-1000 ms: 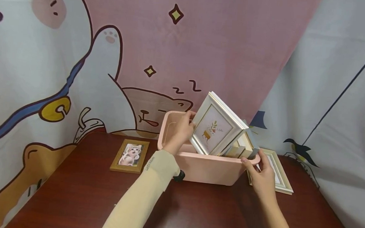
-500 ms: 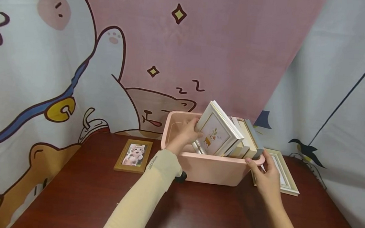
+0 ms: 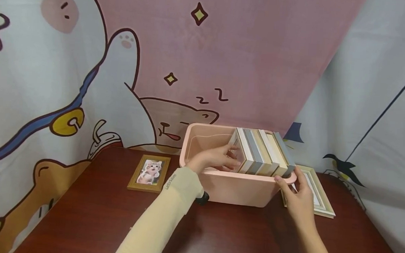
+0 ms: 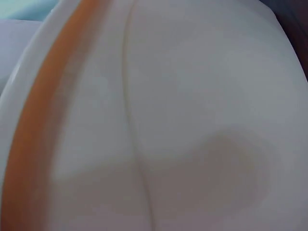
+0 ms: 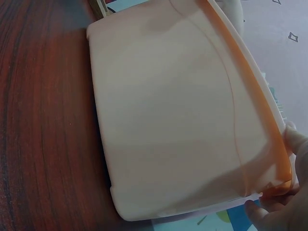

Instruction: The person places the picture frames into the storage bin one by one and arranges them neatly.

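A pink plastic bin (image 3: 237,189) stands on the table. Several picture frames (image 3: 256,148), with white, grey and cream edges, are packed on edge side by side in its right half. My left hand (image 3: 218,158) reaches into the left half, its fingers against the face of the leftmost white frame (image 3: 247,153). At the right front corner, my right hand (image 3: 298,196) holds the bin's rim, thumb in front and fingers round the side. The right wrist view shows that hand (image 5: 288,187) at the rim; only the bin's wall (image 4: 192,86) fills the left wrist view.
On the dark red wooden table (image 3: 91,212), a brown frame with a kitten picture (image 3: 148,173) lies left of the bin. A cream frame (image 3: 317,193) lies to the right, partly behind my right hand. A cartoon-printed curtain (image 3: 261,60) hangs behind.
The white frame with the plant picture has gone from tilted and raised to upright against the row, pushed right by my left hand. My right hand stays on the bin's corner.
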`<state>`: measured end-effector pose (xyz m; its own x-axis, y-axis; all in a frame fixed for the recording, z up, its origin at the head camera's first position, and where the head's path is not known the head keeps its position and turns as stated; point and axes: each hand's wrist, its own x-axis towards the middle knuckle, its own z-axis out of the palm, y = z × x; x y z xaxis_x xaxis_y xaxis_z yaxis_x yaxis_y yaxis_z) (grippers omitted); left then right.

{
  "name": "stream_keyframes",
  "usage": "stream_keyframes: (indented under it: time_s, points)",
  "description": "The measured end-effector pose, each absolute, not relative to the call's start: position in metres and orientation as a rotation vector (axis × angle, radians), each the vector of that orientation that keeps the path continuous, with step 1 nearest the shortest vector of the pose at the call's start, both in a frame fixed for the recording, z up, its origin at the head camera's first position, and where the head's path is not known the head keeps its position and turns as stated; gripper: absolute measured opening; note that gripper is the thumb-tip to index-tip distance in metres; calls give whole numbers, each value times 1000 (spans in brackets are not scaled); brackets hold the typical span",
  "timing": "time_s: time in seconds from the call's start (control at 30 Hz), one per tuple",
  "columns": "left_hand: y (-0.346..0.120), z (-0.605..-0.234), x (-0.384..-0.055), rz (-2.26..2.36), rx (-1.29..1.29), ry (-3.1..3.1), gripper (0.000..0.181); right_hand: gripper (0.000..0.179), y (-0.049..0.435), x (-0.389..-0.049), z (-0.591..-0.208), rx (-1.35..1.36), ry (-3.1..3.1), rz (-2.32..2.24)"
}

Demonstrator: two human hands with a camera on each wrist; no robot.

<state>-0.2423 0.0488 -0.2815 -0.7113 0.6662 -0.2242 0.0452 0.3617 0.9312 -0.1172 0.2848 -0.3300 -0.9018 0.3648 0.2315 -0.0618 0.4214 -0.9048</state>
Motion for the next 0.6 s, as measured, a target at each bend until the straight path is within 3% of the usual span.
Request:
stream_keyframes:
  time_s: [0.33,0.6]
  points:
    - [44,-280,-241,1310,715,2037,70,74,285,-116,-329,-275,-2287,1486]
    - [44,-278,-244,1499,728,2120,50,79,285,-116,-330,-291,-2317,1491]
